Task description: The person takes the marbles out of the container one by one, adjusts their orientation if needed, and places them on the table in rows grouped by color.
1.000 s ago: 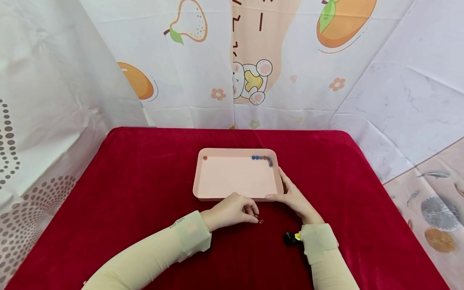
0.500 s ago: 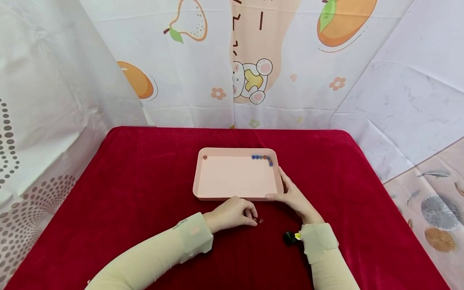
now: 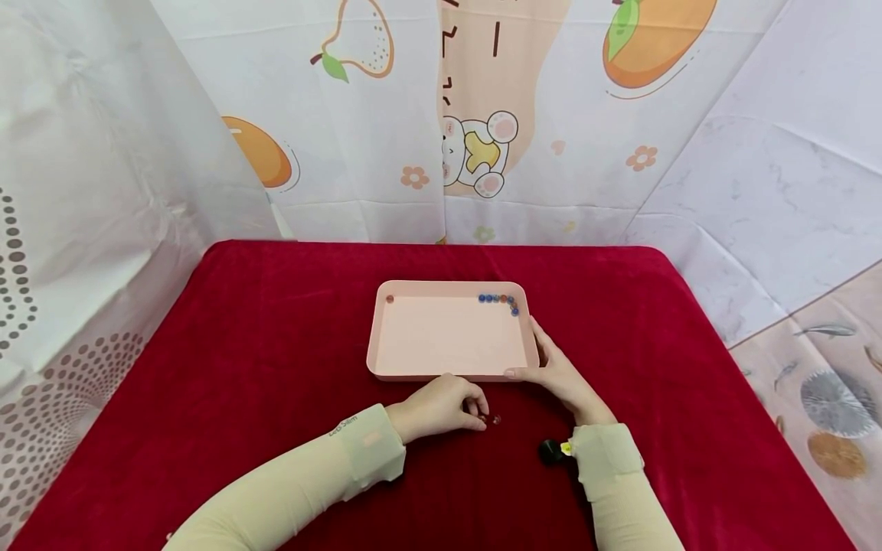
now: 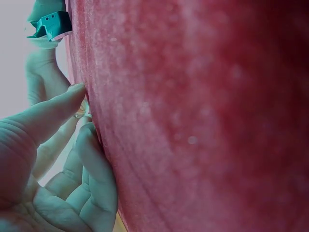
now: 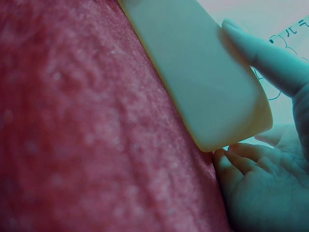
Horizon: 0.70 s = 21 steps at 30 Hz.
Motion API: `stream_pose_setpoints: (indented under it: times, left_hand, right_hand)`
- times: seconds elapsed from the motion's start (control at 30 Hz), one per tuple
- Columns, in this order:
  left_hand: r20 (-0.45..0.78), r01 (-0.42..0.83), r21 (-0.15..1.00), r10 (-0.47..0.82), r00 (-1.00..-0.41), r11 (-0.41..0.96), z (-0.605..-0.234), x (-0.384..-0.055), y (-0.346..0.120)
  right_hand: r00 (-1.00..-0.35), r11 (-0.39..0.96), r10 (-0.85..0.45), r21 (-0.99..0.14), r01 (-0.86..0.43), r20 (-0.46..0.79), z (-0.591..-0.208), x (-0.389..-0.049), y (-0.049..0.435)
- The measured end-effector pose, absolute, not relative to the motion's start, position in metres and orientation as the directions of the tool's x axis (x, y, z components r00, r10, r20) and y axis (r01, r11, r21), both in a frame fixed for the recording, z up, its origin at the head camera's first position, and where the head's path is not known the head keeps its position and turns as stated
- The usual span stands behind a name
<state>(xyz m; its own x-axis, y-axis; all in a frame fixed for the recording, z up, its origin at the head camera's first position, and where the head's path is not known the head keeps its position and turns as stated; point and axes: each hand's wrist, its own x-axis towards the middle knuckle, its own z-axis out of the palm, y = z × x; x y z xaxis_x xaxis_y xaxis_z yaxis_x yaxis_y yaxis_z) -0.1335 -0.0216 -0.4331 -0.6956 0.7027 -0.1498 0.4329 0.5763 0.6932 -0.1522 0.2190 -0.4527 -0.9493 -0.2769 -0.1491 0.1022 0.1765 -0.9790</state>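
Note:
A pale pink tray [image 3: 448,337] lies on the table. Along its back right corner sits a bent row of blue and reddish marbles [image 3: 489,298], and a single reddish marble [image 3: 390,299] rests in the back left corner. In front of the tray, my left hand [image 3: 441,405] has thumb and fingers around a small reddish marble [image 4: 81,112] at the cloth, mostly hidden by the fingertips. Just right of those fingertips lies another marble [image 3: 496,419]. My right hand [image 3: 554,375] grips the tray's front right corner, thumb at the front rim and fingers along the side.
Red velvety cloth [image 3: 289,321] covers the table. A small black object [image 3: 550,452] with a yellow tag is at the right wrist. Printed curtains [image 3: 344,153] hang behind and at both sides. Near the left sleeve, a tiny pale thing [image 3: 169,536] shows on the cloth.
My left hand has shifted slightly left and toward me, its fingertips staying low by the marbles. The right hand and the tray have stayed put.

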Motion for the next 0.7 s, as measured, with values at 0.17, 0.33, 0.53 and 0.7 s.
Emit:
stream_pose_setpoints:
  times: [0.17, 0.33, 0.53, 0.7]
  left_hand:
    - [-0.147, 0.440, 0.687, 0.704, -0.695, 0.578, -0.4317, -0.1327, -0.0223]
    - [-0.169, 0.429, 0.679, 0.696, -0.698, 0.596, -0.4299, -0.1313, -0.0233]
    - [-0.169, 0.454, 0.645, 0.694, -0.700, 0.615, -0.4301, -0.1303, -0.0266]
    - [-0.151, 0.480, 0.630, 0.702, -0.696, 0.611, -0.4297, -0.1305, -0.0298]
  right_hand:
    - [-0.949, 0.176, -0.279, -0.980, 0.098, -0.145, -0.4532, -0.1526, 0.2184]
    - [-0.946, 0.199, -0.277, -0.973, 0.115, -0.168, -0.4543, -0.1531, 0.2182]
    - [-0.946, 0.198, -0.278, -0.974, 0.113, -0.166, -0.4546, -0.1530, 0.2171]
    - [-0.948, 0.189, -0.274, -0.976, 0.112, -0.162, -0.4556, -0.1528, 0.2193]
